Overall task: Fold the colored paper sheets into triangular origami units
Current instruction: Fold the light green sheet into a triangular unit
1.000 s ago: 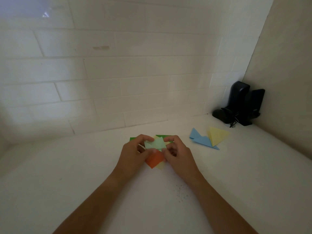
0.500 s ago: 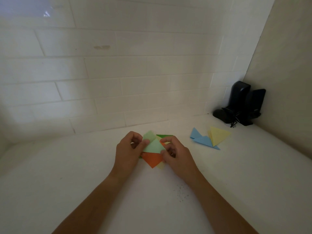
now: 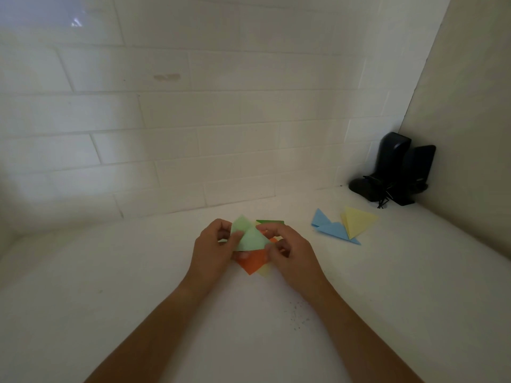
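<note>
A light green paper sheet (image 3: 250, 236), partly folded into a triangle, is held between both hands above a small stack of papers. My left hand (image 3: 211, 246) pinches its left edge with thumb and curled fingers. My right hand (image 3: 289, 251) pinches its lower right corner. Under it lie an orange sheet (image 3: 252, 261), a pale yellow sheet (image 3: 265, 270) and a dark green sheet (image 3: 269, 222). To the right lie folded blue triangles (image 3: 333, 228) and a folded yellow triangle (image 3: 356, 221).
The white counter (image 3: 138, 272) meets a white tiled wall (image 3: 193, 120) behind and a beige side wall (image 3: 470, 106) at the right. Two black speakers (image 3: 398, 170) with a cord stand in the back right corner. Small specks (image 3: 297, 316) dot the counter near my right forearm.
The light green sheet has gone from a flat square to a triangle with a flap standing up. Both hands shifted their hold on it and stayed over the stack.
</note>
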`<action>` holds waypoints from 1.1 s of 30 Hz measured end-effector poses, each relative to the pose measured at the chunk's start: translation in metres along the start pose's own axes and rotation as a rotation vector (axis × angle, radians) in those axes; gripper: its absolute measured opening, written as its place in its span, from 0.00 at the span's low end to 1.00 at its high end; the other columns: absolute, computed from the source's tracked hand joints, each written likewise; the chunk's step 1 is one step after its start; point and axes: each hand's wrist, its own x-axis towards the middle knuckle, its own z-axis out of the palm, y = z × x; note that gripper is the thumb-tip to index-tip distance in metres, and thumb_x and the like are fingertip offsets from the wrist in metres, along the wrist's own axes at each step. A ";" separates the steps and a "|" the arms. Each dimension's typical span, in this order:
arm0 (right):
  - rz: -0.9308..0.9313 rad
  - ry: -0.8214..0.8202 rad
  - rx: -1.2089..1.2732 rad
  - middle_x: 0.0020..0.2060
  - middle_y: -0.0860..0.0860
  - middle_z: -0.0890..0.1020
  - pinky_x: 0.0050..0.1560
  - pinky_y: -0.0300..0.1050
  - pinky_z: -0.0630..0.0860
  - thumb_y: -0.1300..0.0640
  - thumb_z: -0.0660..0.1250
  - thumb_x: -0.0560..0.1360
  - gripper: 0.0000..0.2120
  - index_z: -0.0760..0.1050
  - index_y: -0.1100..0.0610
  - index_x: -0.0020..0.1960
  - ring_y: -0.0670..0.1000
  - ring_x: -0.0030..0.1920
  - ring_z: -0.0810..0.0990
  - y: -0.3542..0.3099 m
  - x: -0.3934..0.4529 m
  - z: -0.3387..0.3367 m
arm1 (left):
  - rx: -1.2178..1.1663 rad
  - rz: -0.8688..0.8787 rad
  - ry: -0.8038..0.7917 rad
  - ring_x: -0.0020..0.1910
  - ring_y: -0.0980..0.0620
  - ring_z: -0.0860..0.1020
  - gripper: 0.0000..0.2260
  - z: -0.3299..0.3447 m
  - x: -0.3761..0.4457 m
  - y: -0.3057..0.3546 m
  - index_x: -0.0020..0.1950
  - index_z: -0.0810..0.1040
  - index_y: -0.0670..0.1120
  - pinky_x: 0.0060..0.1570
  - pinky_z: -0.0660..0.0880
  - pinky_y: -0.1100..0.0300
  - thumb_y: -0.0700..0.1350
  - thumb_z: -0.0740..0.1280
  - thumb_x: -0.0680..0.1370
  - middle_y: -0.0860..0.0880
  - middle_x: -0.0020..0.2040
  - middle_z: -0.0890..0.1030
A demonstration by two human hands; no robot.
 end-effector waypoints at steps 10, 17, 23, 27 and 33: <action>0.000 -0.012 0.024 0.46 0.44 0.81 0.39 0.35 0.71 0.67 0.66 0.76 0.16 0.76 0.46 0.51 0.49 0.40 0.78 0.001 -0.001 -0.001 | -0.131 -0.024 -0.081 0.40 0.41 0.86 0.11 0.002 -0.003 0.008 0.44 0.71 0.40 0.37 0.82 0.61 0.38 0.73 0.79 0.40 0.48 0.78; -0.030 -0.039 -0.014 0.48 0.42 0.79 0.45 0.45 0.77 0.60 0.66 0.72 0.10 0.77 0.45 0.47 0.52 0.48 0.79 0.004 0.001 0.001 | -0.140 -0.036 -0.177 0.38 0.49 0.83 0.11 0.003 -0.003 0.010 0.42 0.70 0.42 0.41 0.82 0.58 0.37 0.71 0.80 0.42 0.45 0.78; -0.047 -0.012 -0.019 0.49 0.45 0.81 0.44 0.43 0.76 0.63 0.65 0.70 0.10 0.82 0.53 0.46 0.50 0.49 0.80 0.008 0.003 0.001 | -0.095 0.023 -0.283 0.39 0.50 0.84 0.12 0.002 -0.007 0.013 0.42 0.71 0.42 0.44 0.79 0.57 0.40 0.74 0.78 0.51 0.38 0.80; -0.026 -0.003 -0.049 0.50 0.48 0.80 0.43 0.37 0.73 0.60 0.63 0.70 0.11 0.81 0.56 0.48 0.49 0.48 0.79 0.008 0.004 0.002 | -0.137 -0.019 -0.268 0.43 0.50 0.85 0.14 0.005 -0.008 0.016 0.46 0.77 0.36 0.50 0.82 0.56 0.46 0.74 0.79 0.47 0.43 0.83; -0.005 -0.015 -0.047 0.52 0.44 0.77 0.43 0.32 0.70 0.59 0.63 0.69 0.10 0.81 0.52 0.45 0.44 0.47 0.77 0.004 0.004 0.001 | -0.143 -0.033 -0.215 0.43 0.52 0.85 0.02 0.003 -0.005 0.011 0.47 0.80 0.39 0.47 0.81 0.61 0.35 0.70 0.80 0.48 0.46 0.83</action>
